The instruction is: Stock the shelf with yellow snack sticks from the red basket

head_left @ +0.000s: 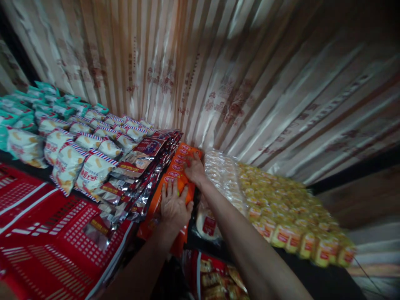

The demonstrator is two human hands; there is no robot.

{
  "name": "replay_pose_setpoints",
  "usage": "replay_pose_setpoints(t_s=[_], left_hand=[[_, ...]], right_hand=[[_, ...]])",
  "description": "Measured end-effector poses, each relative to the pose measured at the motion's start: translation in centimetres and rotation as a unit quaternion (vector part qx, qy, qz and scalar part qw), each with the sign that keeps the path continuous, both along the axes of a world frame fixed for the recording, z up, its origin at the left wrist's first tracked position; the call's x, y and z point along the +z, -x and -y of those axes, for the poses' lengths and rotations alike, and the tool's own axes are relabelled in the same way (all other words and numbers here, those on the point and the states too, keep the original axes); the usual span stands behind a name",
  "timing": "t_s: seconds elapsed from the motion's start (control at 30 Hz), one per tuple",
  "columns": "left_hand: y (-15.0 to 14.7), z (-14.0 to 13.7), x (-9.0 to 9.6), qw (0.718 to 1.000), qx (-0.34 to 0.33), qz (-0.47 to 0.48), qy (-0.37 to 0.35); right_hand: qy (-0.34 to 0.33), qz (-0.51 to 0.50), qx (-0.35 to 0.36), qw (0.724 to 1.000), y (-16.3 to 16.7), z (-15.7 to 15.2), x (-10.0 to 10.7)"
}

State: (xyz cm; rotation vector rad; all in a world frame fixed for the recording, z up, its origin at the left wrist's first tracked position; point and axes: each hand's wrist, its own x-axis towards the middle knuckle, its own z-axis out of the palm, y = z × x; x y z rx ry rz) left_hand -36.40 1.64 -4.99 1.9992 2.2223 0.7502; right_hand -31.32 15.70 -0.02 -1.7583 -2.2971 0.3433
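A row of orange snack packets (175, 161) with repeated oval logos lies across the dark shelf. My left hand (176, 205) rests on the nearer packets, palm down with its fingers spread. Farther back, my right hand (194, 170) touches the far end of the same row, its fingers apart and slightly bent. Neither hand grips a packet. Dark red and silver packets (142, 156) stand tightly stacked just left of the orange row. To its right are clear-wrapped pale round items (220, 175).
White snack bags with striped edges (90, 173) and teal bags (46, 98) fill the left side. Several yellow packets (287, 208) stand at right. Red baskets (78, 241) sit in front, one holding packaged food (215, 279). Pleated printed sheeting (193, 75) hangs behind.
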Motion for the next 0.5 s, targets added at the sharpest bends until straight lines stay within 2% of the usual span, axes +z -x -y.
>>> replay_pose_setpoints(t_s=[0.17,0.27,0.43,0.5], left_hand=[[-0.1,0.1,-0.3,1.000,0.003,-0.009,-0.010],[-0.3,0.2,-0.1,1.000,0.007,-0.010,-0.026],[-1.2,0.4,1.7,0.996,0.024,-0.008,-0.081],[-2.1,0.8,2.5,0.993,0.011,0.002,-0.114]], right_hand=[[-0.065,-0.035,-0.017,0.997,-4.8,1.7,2.2],[-0.081,-0.049,-0.044,0.995,-8.5,2.6,3.1],[-0.078,-0.052,-0.086,0.992,-13.6,3.4,2.9],[-0.079,-0.044,-0.094,0.991,-15.0,3.6,2.5]])
